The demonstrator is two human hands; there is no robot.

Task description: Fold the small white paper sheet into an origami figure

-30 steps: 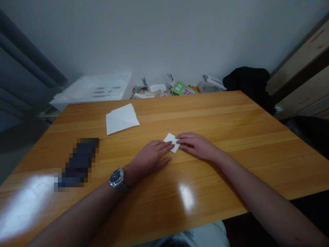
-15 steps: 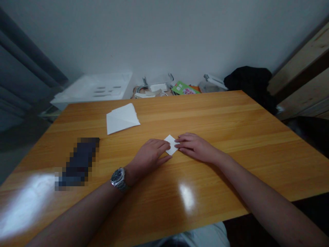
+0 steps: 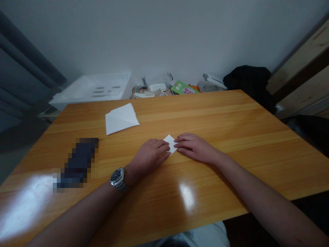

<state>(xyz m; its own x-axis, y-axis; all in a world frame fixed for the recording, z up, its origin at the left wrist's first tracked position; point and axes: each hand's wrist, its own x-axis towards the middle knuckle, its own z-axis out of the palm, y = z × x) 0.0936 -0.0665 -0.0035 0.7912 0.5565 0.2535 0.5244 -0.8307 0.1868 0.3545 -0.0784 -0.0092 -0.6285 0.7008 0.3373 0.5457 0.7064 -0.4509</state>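
A small white square of paper (image 3: 171,143) lies on the wooden table (image 3: 205,116), turned so that a corner points away from me. My left hand (image 3: 150,153), with a watch (image 3: 118,176) on its wrist, rests at the paper's left side, its fingertips on the edge and the thumb by the near corner. From the right, my right hand (image 3: 194,146) touches the paper with its fingertips, the fingers stretched and slightly apart. The paper lies flat between both hands.
White sheets (image 3: 121,119) lie on the table at the back left. A dark pixelated object (image 3: 81,161) is at the left. Beyond the far edge are a white tray-like piece (image 3: 102,85), a green booklet (image 3: 183,87) and a black item (image 3: 248,80).
My left thumb has moved up slightly, closer to its fingers at the paper's near corner. My right hand and the paper have hardly moved.
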